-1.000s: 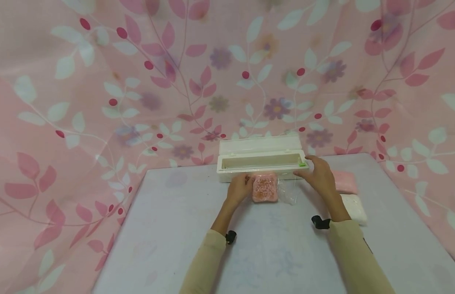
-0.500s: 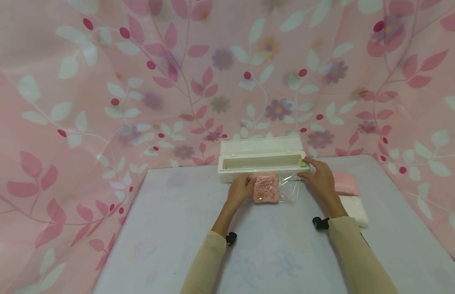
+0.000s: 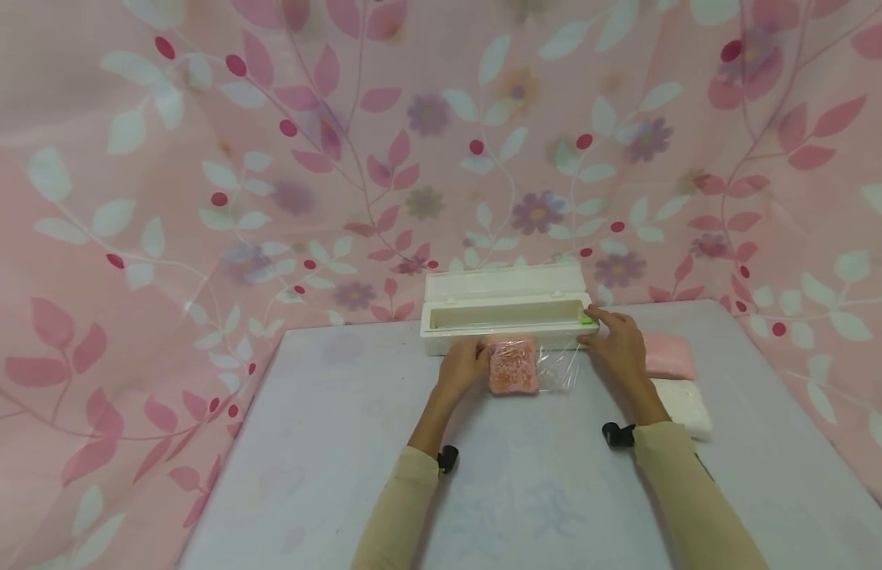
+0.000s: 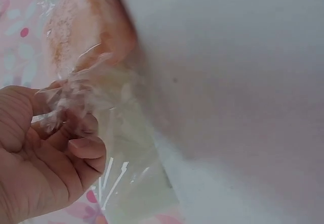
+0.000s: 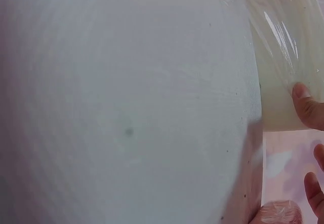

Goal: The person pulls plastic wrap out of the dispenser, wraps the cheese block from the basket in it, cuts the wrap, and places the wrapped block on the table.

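A square, bread-like pink block (image 3: 514, 366) with a browned, speckled top sits before the long white plastic wrap dispenser (image 3: 441, 345), whose lid stands raised. Clear plastic wrap (image 3: 560, 370) covers the block and stretches rightward over the dispenser's front. At the block's left edge my left hand (image 3: 462, 368) pinches bunched wrap; in the left wrist view its fingers (image 4: 86, 150) curl around the crumpled film. My right hand (image 3: 621, 352) holds the dispenser's right end, index finger by a small green piece (image 3: 588, 321). Its thumb (image 5: 302, 95) presses the wrap against the front in the right wrist view.
Beyond my right hand lie a pink wrapped block (image 3: 671, 356) and a white block (image 3: 685, 405), close together. A pale cloth covers the table (image 3: 341, 443). Pink floral curtain (image 3: 384, 158) hangs directly behind the dispenser.
My right hand has closed in on the dispenser's right end, and the wrap beside the block has been drawn tauter. My left hand has stayed at the block's left edge.
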Available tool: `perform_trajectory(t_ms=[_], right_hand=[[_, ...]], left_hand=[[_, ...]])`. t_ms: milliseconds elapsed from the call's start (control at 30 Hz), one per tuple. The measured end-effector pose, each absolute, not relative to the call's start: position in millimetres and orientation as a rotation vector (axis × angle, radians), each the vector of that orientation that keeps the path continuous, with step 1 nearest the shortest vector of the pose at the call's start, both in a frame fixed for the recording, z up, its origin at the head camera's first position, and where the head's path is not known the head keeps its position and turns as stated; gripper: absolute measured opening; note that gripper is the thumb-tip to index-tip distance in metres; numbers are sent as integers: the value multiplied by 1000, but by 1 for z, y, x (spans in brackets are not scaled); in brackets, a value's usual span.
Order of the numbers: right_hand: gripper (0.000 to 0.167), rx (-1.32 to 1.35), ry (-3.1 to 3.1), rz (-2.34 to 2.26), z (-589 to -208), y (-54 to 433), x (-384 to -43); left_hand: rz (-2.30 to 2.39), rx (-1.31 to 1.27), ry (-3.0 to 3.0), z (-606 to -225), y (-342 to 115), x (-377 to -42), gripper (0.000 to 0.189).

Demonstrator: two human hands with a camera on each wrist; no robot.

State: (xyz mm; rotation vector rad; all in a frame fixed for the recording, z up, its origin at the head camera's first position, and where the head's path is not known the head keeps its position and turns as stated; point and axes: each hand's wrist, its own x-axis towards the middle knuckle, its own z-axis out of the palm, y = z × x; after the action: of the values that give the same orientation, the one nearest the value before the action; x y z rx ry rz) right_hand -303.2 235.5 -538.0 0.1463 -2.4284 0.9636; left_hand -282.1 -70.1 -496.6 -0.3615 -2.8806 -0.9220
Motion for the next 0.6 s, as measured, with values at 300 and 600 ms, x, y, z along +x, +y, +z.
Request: perform_trajectory(t_ms=[300, 600], right_hand=[[54, 96, -2453, 979, -538, 234, -301], [52, 32, -2466, 983, -542, 231, -303]], left_hand=[[-551, -400, -2878, -464, -43, -287, 24], [-286, -725, -2876, -449, 41, -313, 31]])
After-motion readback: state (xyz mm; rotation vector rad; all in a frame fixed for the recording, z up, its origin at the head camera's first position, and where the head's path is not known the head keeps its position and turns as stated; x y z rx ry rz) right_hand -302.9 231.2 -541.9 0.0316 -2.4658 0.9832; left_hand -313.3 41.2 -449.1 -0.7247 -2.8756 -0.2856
